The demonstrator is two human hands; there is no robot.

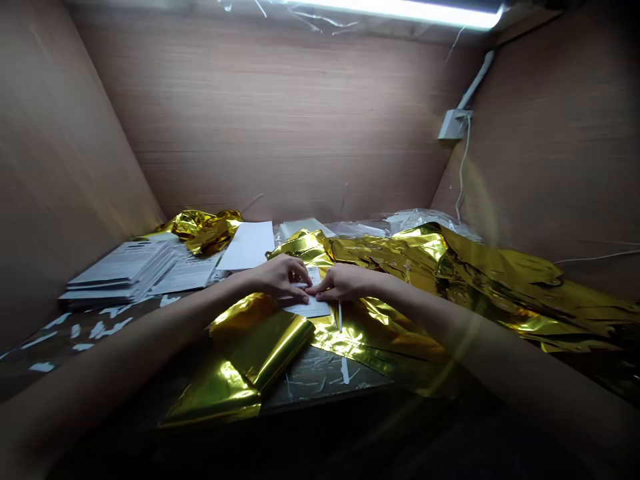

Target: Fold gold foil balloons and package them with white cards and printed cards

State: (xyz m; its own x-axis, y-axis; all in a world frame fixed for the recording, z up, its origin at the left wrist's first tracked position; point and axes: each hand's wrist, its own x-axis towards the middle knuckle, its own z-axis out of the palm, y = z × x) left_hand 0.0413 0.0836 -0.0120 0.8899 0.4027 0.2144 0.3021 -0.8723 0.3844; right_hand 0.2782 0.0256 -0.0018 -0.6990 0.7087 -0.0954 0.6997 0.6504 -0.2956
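Your left hand (286, 277) and right hand (343, 283), both pinched narrow, held a white card (316, 309), faint printed lines, over shiny gold foil (273, 343).

It's a workshop booth (300, 127) (tube light (400, 9), foil sheets (267, 350)).

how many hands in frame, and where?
2: the left hand over the left part of the white paper, the right hand over its right part, their fingertips close together. No other hand shows.
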